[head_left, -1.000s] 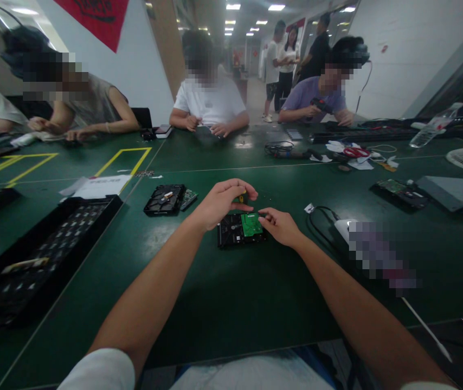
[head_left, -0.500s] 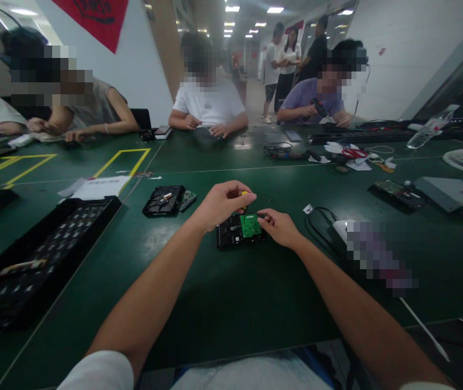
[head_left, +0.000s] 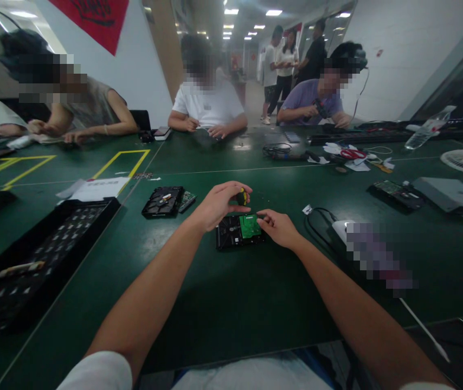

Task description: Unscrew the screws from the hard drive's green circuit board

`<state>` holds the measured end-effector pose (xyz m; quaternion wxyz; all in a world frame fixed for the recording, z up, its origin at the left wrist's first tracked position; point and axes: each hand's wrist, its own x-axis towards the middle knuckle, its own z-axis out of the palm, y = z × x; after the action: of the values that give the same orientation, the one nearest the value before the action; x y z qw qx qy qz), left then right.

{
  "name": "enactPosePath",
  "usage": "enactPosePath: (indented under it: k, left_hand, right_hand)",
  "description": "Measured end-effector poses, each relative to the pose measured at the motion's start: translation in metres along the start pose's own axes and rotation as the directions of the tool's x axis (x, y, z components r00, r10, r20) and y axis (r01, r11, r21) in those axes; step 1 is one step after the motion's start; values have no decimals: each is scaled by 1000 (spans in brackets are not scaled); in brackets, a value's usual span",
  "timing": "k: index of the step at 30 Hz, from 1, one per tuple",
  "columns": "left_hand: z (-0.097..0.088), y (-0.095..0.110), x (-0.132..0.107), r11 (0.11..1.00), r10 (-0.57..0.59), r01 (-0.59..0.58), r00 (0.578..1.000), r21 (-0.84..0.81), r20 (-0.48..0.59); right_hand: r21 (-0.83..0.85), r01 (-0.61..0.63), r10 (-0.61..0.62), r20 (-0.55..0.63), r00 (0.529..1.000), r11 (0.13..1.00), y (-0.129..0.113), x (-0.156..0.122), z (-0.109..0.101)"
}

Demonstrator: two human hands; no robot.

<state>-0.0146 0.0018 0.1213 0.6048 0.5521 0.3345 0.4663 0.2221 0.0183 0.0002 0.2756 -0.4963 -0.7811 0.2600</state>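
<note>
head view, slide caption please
Left hand holds a yellow-and-black tool by a hard drive, right hand at its green board.

tilted clear plastic bottle [head_left: 429,131], flat grey box [head_left: 453,194] near right edge, red pointed banner [head_left: 97,21] with black writing on white pillar [head_left: 140,76], yellow tape outlines [head_left: 134,151] on green tabletop [head_left: 292,309], co-worker in purple shirt [head_left: 307,96]

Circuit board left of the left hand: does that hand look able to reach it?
Probably yes: nothing visible stands between the left hand and the circuit board, but the hand holds a yellow-and-black handle.
</note>
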Motion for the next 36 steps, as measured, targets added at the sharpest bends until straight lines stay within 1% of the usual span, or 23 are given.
enactPosePath:
  k: [3, 6, 9, 12, 15, 19, 22, 24, 27, 29, 31, 34, 36]
  left_hand:
    - [-1, 0, 0, 1000, 2, -2, 999, 27, -34]
    - [-3, -1, 1, 987, 34, -20, 996, 158, -88]
    - [-5, -3, 1, 964, 62, -37, 994, 262, -87]
    - [-2, -3, 1, 955, 73, -46, 994, 292, -83]
    - [2, -2, 0, 958, 64, -32, 992, 284, -104]
    - [4, -1, -2, 978, 51, -45, 998, 206, -22]
    - [4, -1, -2, 982, 51, -51, 999, 179, 2]
    - [4, -1, -2, 992, 31, -31, 999, 122, 9]
    - [2, -2, -2, 1000, -6, 6, 1000, -11, 24]
    - [1, -4, 0, 998, -21, 21, 1000, -61, 11]
    - [-1, -6, 1, 998, -22, 20, 999, -58, -30]
    - [-3, -9, 3, 1000, 13, -12, 993, 15, -114]
    - [-4, -9, 3, 996, 42, -29, 988, 90, -151]
  right_hand:
    - [-3, 4, -4, -2, 1000, 1000, 1, 0, 0]
    - [-12, -1, 0, -9, 1000, 1000, 1, 0, 0]
    - [-12, -8, 8, -9, 1000, 1000, 0, 1, 0]
    - [-12, -7, 7, -6, 1000, 1000, -1, 1, 0]
    - [-6, -8, 8, -3, 1000, 1000, -1, 0, 0]
    - [13, -12, 12, -6, 1000, 1000, -1, 0, 0]
    - [21, -9, 10, -13, 1000, 1000, -2, 0, 0]
    - [16, -3, 3, -12, 1000, 1000, -2, 0, 0]
    - [3, -6, 6, -18, 1000, 1000, -2, 0, 1]
    - [0, -8, 8, -21, 1000, 1000, -1, 0, 1]
    - [4, -1, 1, -16, 1000, 1000, -1, 0, 2]
    - [7, 1, -1, -10, 1000, 1000, 0, 0, 2]
    - [7, -7, 7, -13, 1000, 1000, 0, 0, 2]
